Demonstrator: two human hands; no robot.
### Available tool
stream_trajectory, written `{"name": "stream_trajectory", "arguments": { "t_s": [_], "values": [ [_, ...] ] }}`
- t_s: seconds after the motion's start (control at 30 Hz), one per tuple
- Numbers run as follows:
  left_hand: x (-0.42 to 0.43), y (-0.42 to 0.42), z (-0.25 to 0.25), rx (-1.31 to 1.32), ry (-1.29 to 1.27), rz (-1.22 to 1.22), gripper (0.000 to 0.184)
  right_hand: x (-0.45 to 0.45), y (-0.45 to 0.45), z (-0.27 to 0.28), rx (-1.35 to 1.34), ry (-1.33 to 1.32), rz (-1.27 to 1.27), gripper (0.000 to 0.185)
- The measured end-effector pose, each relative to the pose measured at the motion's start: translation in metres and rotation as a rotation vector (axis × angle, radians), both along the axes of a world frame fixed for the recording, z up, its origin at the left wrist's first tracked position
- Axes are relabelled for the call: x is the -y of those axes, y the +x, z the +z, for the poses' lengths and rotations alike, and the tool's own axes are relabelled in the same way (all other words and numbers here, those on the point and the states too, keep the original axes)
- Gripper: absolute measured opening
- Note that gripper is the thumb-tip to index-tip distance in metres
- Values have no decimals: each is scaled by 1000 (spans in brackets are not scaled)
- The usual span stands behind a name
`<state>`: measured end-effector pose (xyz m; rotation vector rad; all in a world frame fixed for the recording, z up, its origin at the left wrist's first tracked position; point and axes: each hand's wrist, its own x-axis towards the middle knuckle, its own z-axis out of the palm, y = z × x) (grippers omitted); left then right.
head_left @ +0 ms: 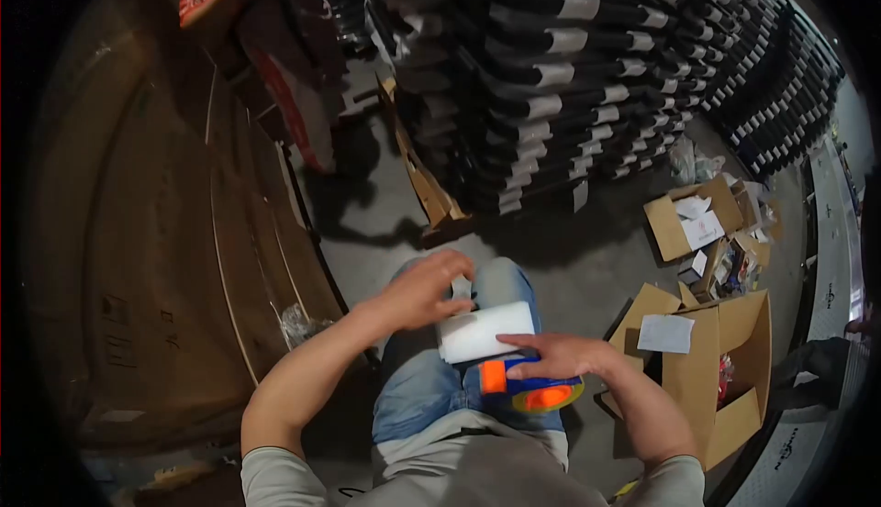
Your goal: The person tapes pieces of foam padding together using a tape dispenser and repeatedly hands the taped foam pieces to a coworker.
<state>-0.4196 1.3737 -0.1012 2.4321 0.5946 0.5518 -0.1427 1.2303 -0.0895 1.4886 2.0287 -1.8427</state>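
A white wrapped bundle (486, 331) lies across my lap, over the jeans. My left hand (429, 289) is at its upper left edge, fingers apart and curved, with nothing seen in them. On the right, my right hand (555, 357) has its fingers around a blue and orange tape dispenser (494, 377), and one finger reaches onto the white bundle. The dispenser's round orange and yellow part (549, 398) points toward my body.
Large cardboard boxes (138, 232) stand along the left. Tall stacks of dark items with pale bands (551, 76) rise ahead. Open cartons (693, 360) with packets and papers sit on the floor at the right. A clear plastic scrap (298, 323) lies left of my knee.
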Motion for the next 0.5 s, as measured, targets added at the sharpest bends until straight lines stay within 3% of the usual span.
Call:
{"name": "stream_trajectory", "arguments": {
  "t_s": [0.07, 0.13, 0.17, 0.33, 0.4, 0.47, 0.5],
  "values": [
    [34, 16, -19, -44, 48, -119, 44, -3, -1, 3, -12, -48, 2, 84],
    [50, 26, -27, -400, -331, -102, 57, -6, -3, 4, 101, -31, 43, 83],
    [48, 29, -26, -439, -344, -70, 65, -6, -3, 6, 94, -36, 37, 83],
    [77, 22, -42, -375, -306, 103, 65, -8, -2, 9, 120, -44, 57, 83],
    [91, 11, -45, -284, -79, 212, 67, -7, 3, 3, 69, -23, 48, 83],
    [106, 5, -55, -221, -108, 256, 67, -15, 6, 20, 31, -164, 29, 84],
    [109, 3, -60, -155, -106, 294, 67, -14, 14, 20, -54, -111, -29, 79]
  ]
}}
